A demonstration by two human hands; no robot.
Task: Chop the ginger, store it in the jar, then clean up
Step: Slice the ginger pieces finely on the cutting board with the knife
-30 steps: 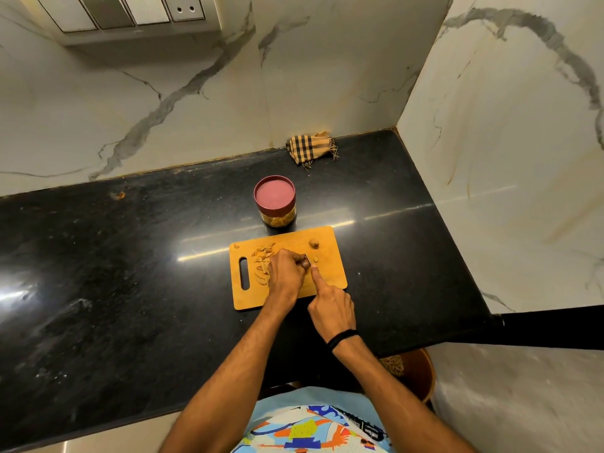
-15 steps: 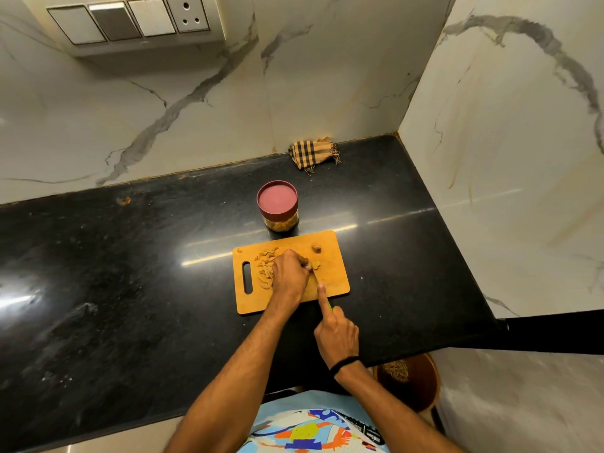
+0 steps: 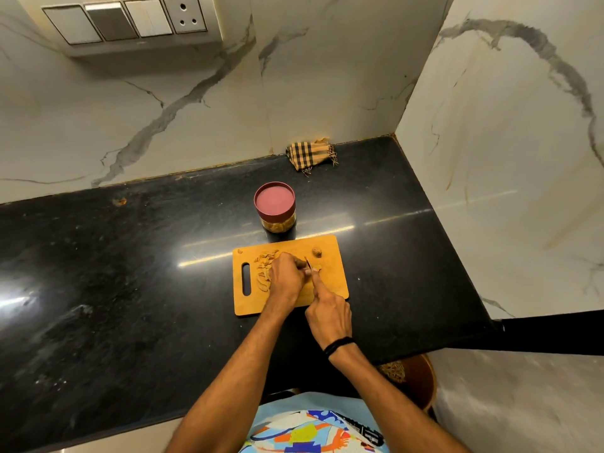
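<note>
Right grip [image 3: 328, 314] clamps the knife [image 3: 307, 262], blade lengthwise away from the person, tip toward the jar [image 3: 275, 207]; left grip [image 3: 286, 279] curled beside it, contents hidden

The board [image 3: 330, 279] lies on the worktop [image 3: 130, 273]. The jar [image 3: 275, 207] stands just behind the board. The cloth [image 3: 309, 153] lies farther behind.

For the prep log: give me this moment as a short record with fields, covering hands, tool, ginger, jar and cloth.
left hand: on cutting board, fingers curled beside the blade; what they hold is hidden
right hand: grips knife, forefinger along it
ginger slices: piled left on board
ginger knob: uncut, board's far right
jar: lid on, behind board
checked cloth: at wall
</note>
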